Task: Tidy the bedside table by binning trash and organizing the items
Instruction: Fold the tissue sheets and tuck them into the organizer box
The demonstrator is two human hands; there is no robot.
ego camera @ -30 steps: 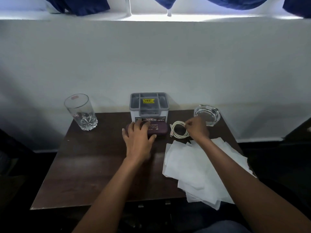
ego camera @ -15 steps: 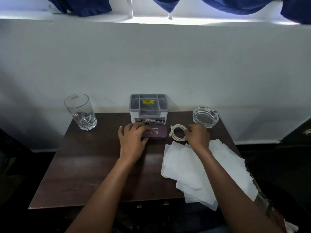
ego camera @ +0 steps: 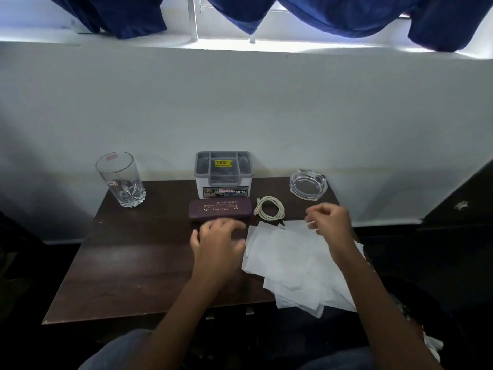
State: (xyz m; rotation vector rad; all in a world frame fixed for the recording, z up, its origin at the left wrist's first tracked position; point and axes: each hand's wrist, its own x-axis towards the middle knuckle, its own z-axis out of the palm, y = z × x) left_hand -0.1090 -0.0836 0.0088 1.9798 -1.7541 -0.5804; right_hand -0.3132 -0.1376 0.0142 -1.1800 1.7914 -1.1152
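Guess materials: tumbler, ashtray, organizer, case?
Tumbler: clear glass, see-through, cut facets at base. Ashtray: thick clear glass, glossy rim. Organizer: likely moulded plastic, matte grey top, white body. Case: maroon, probably leatherette or plastic; dull sheen, gold print.

Dark wood table [ego camera: 128, 263] against the wall. On it: glass [ego camera: 120, 180] back left, grey organizer [ego camera: 223, 174], maroon case [ego camera: 220, 208], coiled cable [ego camera: 270, 207], ashtray [ego camera: 308, 185]. White papers [ego camera: 296, 265] overhang the right edge.
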